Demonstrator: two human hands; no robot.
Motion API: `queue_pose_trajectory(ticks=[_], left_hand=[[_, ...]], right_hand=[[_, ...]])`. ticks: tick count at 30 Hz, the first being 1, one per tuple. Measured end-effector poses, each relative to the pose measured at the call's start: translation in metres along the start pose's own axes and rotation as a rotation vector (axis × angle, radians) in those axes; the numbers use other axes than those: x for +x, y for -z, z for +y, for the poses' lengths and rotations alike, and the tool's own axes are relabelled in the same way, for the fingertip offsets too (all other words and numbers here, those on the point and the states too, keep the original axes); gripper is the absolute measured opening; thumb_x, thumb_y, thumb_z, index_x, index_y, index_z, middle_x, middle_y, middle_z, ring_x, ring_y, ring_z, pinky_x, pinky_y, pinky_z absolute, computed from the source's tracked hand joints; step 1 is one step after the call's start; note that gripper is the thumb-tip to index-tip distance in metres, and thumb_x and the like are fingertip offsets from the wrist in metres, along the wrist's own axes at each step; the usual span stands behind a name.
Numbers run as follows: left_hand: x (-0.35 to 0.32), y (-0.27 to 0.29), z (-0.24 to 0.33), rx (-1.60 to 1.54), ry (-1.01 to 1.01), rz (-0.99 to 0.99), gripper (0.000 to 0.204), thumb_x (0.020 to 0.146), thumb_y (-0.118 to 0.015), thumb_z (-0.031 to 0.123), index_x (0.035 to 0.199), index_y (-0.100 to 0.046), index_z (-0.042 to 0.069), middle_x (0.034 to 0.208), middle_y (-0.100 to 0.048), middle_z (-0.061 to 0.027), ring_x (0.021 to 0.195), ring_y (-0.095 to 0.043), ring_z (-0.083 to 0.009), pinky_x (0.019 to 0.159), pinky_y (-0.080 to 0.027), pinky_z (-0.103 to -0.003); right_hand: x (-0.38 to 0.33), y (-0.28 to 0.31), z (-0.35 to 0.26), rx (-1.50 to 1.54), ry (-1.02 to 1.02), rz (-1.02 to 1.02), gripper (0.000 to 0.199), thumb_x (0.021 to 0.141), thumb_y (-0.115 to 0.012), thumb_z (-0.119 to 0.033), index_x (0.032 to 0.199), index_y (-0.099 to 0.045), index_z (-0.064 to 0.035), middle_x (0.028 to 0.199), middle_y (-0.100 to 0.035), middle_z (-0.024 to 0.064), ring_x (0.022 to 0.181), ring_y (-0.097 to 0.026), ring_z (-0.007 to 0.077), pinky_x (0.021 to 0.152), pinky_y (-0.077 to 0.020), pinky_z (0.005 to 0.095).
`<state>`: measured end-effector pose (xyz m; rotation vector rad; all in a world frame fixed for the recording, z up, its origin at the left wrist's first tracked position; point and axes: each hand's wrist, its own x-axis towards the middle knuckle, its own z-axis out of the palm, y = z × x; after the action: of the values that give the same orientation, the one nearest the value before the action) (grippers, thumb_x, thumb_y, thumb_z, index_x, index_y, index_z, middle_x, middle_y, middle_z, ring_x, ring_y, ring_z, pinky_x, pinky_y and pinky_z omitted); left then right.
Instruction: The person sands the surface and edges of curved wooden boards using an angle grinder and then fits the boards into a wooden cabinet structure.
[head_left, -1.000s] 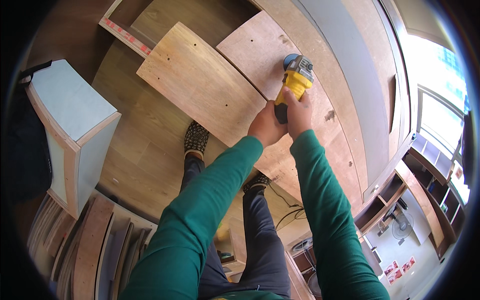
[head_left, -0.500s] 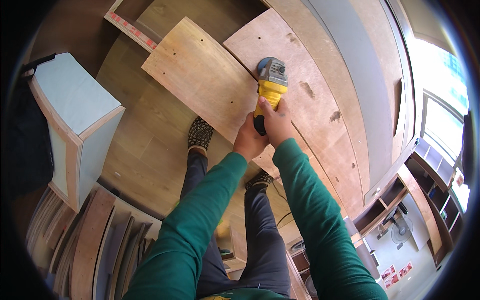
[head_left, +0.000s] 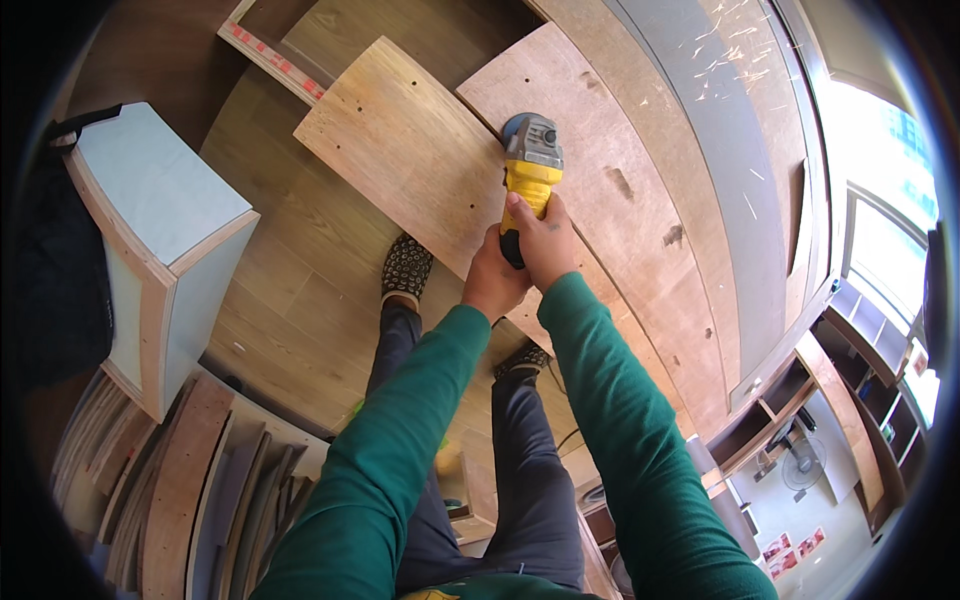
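Note:
A yellow and grey angle grinder (head_left: 533,160) is gripped in both my hands, its head pointing away from me. My left hand (head_left: 494,278) wraps round the black rear end of its body. Farther forward, my right hand (head_left: 546,240) closes round the yellow part, thumb on top. The grinder's blue-rimmed disc (head_left: 511,128) lies over the seam between a lighter wooden board (head_left: 400,130) on the left and a reddish wooden board (head_left: 640,220) on the right. The contact under the disc is hidden. Bright sparks (head_left: 735,45) fly at the upper right.
A white-topped cabinet (head_left: 165,190) with wooden edges stands at the left. Sheets of board (head_left: 185,480) are stacked on edge at lower left. A fan (head_left: 803,462) and open shelving are at lower right. A cord (head_left: 568,437) trails by my feet.
The grinder and both my hands have shifted slightly left in the picture. Sparks now show at the upper right, where none were seen before. My grip is the same.

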<state>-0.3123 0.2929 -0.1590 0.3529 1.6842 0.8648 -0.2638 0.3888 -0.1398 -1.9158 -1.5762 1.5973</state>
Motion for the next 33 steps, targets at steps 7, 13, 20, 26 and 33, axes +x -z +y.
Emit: queue_pose_trajectory(ticks=[7, 13, 20, 26, 33], left_hand=[[-0.002, -0.004, 0.003, 0.014, -0.046, -0.031, 0.063, 0.078, -0.085, 0.022, 0.127, -0.052, 0.0, 0.11, -0.071, -0.0217, 0.105, -0.071, -0.0347, 0.088, -0.055, -0.042], [0.0, 0.003, 0.009, 0.014, -0.017, -0.013, 0.064, 0.078, -0.085, 0.022, 0.128, -0.052, 0.001, 0.107, -0.072, -0.0204, 0.102, -0.072, -0.0361, 0.087, -0.056, -0.042], [-0.004, -0.001, -0.002, 0.035, -0.078, 0.0, 0.062, 0.078, -0.086, 0.026, 0.123, -0.052, 0.0, 0.108, -0.071, -0.0232, 0.101, -0.071, -0.0397, 0.085, -0.056, -0.045], [0.002, 0.007, 0.012, -0.026, -0.032, -0.026, 0.06, 0.078, -0.085, 0.026, 0.124, -0.054, 0.001, 0.108, -0.071, -0.0223, 0.101, -0.071, -0.0379, 0.087, -0.055, -0.044], [-0.016, -0.005, 0.002, 0.084, -0.023, -0.052, 0.065, 0.077, -0.086, 0.031, 0.124, -0.053, 0.002, 0.11, -0.071, -0.0246, 0.109, -0.069, -0.0421, 0.091, -0.055, -0.047]], right_hand=[[0.003, 0.006, 0.016, 0.093, -0.048, 0.063, 0.044, 0.096, -0.074, -0.034, 0.117, -0.064, 0.0038, 0.102, -0.071, 0.0118, 0.093, -0.067, 0.0189, 0.084, -0.0528, 0.035], [0.005, -0.001, 0.005, 0.005, 0.003, 0.059, 0.046, 0.093, -0.075, -0.036, 0.114, -0.063, 0.0029, 0.101, -0.073, 0.0195, 0.093, -0.071, 0.0295, 0.084, -0.0541, 0.0397], [-0.003, 0.003, 0.006, 0.016, -0.055, 0.064, 0.044, 0.094, -0.074, -0.034, 0.115, -0.064, 0.0036, 0.103, -0.071, 0.0151, 0.093, -0.068, 0.0231, 0.084, -0.0531, 0.0368], [0.008, -0.004, 0.006, 0.037, -0.025, 0.071, 0.048, 0.092, -0.075, -0.037, 0.117, -0.063, 0.0031, 0.105, -0.072, 0.0203, 0.097, -0.07, 0.0309, 0.086, -0.0534, 0.0395], [-0.013, 0.007, 0.023, 0.148, -0.047, 0.092, 0.041, 0.096, -0.074, -0.031, 0.116, -0.065, 0.0035, 0.101, -0.071, 0.0108, 0.091, -0.066, 0.0175, 0.082, -0.0527, 0.0338]])
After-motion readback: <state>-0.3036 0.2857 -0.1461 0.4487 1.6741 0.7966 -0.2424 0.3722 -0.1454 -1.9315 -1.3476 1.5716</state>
